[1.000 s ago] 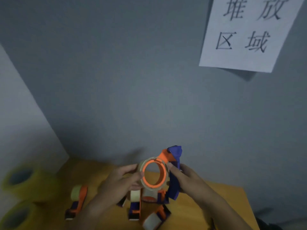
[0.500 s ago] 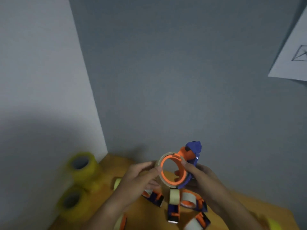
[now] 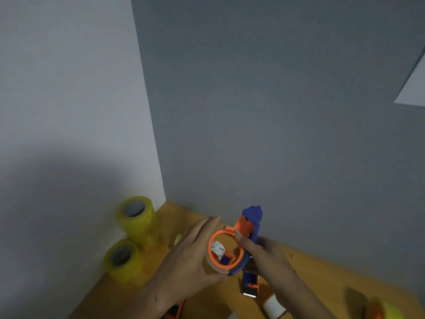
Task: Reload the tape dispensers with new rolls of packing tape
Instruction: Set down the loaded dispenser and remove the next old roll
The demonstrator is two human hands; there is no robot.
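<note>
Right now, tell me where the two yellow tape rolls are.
In the head view, the two yellow tape rolls stand at the left of the wooden table, against the pale side wall, left of the left hand.

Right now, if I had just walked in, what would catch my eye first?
Most likely the bright orange and blue tape dispenser, held up low in the middle of the view between the left hand and the right hand, with a pale tape roll around its orange ring. Next, two stacks of yellow tape rolls at the wooden table's left edge by the wall corner.
</note>
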